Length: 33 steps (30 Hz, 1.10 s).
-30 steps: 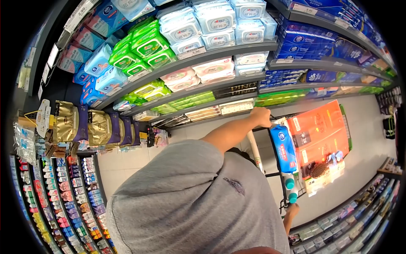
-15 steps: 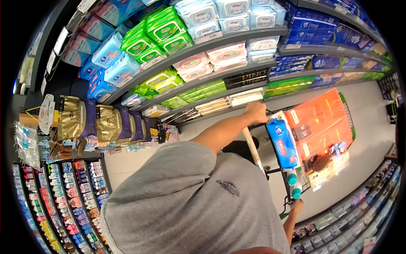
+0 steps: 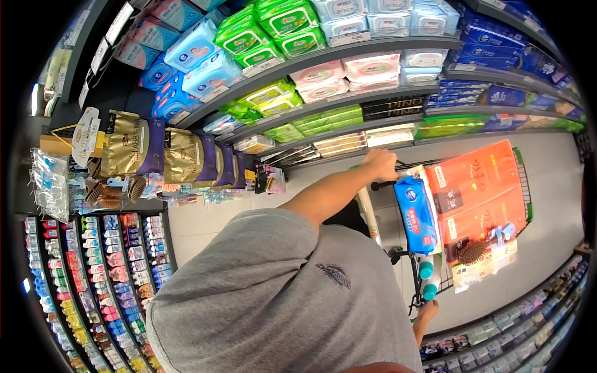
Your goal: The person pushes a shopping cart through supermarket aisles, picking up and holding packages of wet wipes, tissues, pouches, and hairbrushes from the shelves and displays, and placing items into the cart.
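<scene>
My left hand point(image 3: 380, 166) is closed on the upper corner of a shopping cart point(image 3: 527, 193), by the dark end of its pale handle bar point(image 3: 368, 214). Lower down, my right hand point(image 3: 427, 310) has its fingers curled round the cart's other side, beside two bottles with teal caps point(image 3: 426, 270). The cart holds a blue pack point(image 3: 416, 214) at the near end and large orange packs point(image 3: 482, 186) beyond it. On the orange packs rest a brown hairbrush point(image 3: 474, 252) and a light blue item point(image 3: 502, 234).
Shelves of wipes point(image 3: 292, 22) and blue tissue packs point(image 3: 491, 40) curve along the top. Gold and purple bags point(image 3: 134, 146) hang at left, with more brushes below them. Shelves of small bottles point(image 3: 99, 261) stand lower left; another shelf point(image 3: 528, 311) runs along the lower right.
The shelves and hanging bags have shifted to the right in the view. Both hands stay on the cart, and its contents keep nearly the same place.
</scene>
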Available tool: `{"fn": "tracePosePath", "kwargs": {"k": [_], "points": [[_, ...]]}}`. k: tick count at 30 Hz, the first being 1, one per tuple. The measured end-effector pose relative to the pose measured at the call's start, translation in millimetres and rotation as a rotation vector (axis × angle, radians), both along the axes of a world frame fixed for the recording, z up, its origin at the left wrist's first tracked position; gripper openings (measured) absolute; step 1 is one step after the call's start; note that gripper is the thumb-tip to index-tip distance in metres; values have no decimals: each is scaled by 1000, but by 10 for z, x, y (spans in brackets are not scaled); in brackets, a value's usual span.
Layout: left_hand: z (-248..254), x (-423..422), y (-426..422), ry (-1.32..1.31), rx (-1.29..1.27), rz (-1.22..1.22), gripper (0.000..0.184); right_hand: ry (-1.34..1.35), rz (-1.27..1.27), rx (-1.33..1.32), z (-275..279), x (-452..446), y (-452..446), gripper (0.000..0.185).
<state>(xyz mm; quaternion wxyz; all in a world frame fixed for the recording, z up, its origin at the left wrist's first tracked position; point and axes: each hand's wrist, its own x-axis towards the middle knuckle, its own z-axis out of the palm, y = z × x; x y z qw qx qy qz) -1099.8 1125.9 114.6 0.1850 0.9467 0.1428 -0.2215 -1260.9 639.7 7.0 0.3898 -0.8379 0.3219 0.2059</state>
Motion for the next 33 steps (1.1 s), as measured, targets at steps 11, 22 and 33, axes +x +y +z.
{"fn": "tracePosePath", "kwargs": {"k": [11,22,33], "points": [[-93,-208,389,-36,22,-66,50,-80,213,-214,-14,-238,275,32],[-83,-471,817,-66,-50,17,39,-108,208,-255,-116,-528,592,30],[49,-753,1081,-153,-53,-2,35,-203,-277,-2,290,-629,1090,47]]}}
